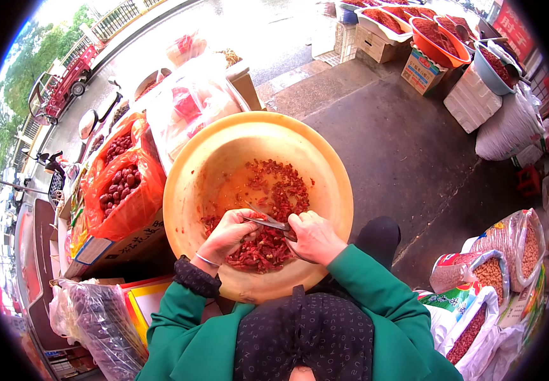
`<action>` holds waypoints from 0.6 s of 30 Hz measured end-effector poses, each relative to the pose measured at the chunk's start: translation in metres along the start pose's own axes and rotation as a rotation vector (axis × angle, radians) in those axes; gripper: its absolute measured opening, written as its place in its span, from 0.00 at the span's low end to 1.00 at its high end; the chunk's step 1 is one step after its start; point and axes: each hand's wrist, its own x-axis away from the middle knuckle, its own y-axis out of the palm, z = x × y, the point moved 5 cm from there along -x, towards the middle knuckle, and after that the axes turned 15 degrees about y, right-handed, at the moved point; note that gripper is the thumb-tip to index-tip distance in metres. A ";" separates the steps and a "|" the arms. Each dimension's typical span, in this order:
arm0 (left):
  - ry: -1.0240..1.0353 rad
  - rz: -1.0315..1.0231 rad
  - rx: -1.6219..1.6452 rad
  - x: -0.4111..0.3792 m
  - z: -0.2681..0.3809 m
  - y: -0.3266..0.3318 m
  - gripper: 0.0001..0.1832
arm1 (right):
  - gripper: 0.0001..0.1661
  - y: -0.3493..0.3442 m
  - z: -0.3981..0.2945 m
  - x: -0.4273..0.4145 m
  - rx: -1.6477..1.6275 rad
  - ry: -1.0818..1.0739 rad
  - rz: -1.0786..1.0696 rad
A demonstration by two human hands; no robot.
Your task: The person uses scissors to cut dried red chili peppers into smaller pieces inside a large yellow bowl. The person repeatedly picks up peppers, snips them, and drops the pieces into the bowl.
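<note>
A large yellow plastic basin stands before me, with dried red chilies heaped at its near side and cut pieces scattered across its far floor. My right hand is wrapped around the handles of metal scissors. Their blades are parted and point left over the basin. Close to the blades, my left hand pinches something small and red, apparently a chili; the fingers hide most of it. A silver bangle and a dark cuff circle my left wrist.
Left of the basin, dark red jujubes fill orange bags on a cardboard box. Plastic-wrapped goods stand beyond. Tubs of ground chili, including an orange basin, line the far right. Open sacks of beans and peanuts stand at the near right.
</note>
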 end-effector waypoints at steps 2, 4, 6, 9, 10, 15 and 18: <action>-0.003 -0.011 0.021 0.000 0.000 0.001 0.11 | 0.15 0.000 -0.002 0.000 -0.007 -0.009 0.007; -0.020 -0.015 -0.024 0.001 0.004 0.004 0.10 | 0.15 0.000 -0.001 0.001 -0.011 -0.028 0.024; -0.044 -0.006 -0.055 0.002 0.006 0.004 0.10 | 0.14 0.001 -0.001 0.001 -0.010 -0.060 0.049; -0.082 0.014 -0.063 0.003 0.007 0.003 0.10 | 0.14 0.000 -0.002 0.001 0.029 -0.083 0.052; -0.088 0.012 -0.056 0.003 0.008 0.003 0.11 | 0.14 0.000 -0.001 0.001 0.032 -0.077 0.037; -0.096 0.045 0.067 0.004 -0.002 -0.005 0.12 | 0.15 0.004 0.004 0.002 0.033 -0.040 -0.041; -0.100 0.019 0.092 0.003 -0.005 -0.008 0.12 | 0.13 0.006 0.006 0.002 0.013 -0.042 -0.091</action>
